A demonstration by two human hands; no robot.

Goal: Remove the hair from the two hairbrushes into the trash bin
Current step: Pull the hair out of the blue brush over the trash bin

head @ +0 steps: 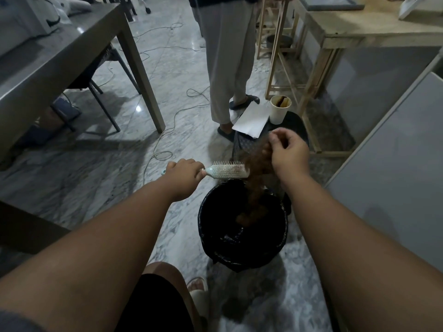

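A round trash bin point(242, 226), lined with crinkled glossy black plastic, stands on veined marble floor point(72, 176). Above its far rim, the left hand point(183, 174) is clamped on a pale hairbrush point(227, 171) handle. The right hand point(287, 152) pinches frizzy brown hair point(255, 173), which trails into the bin. Beyond, a paper cup point(279, 112) stands.

Grey marble floor point(182, 68) with glare, a grey table point(60, 56) at ten o'clock, wooden benches point(359, 32) at two o'clock.
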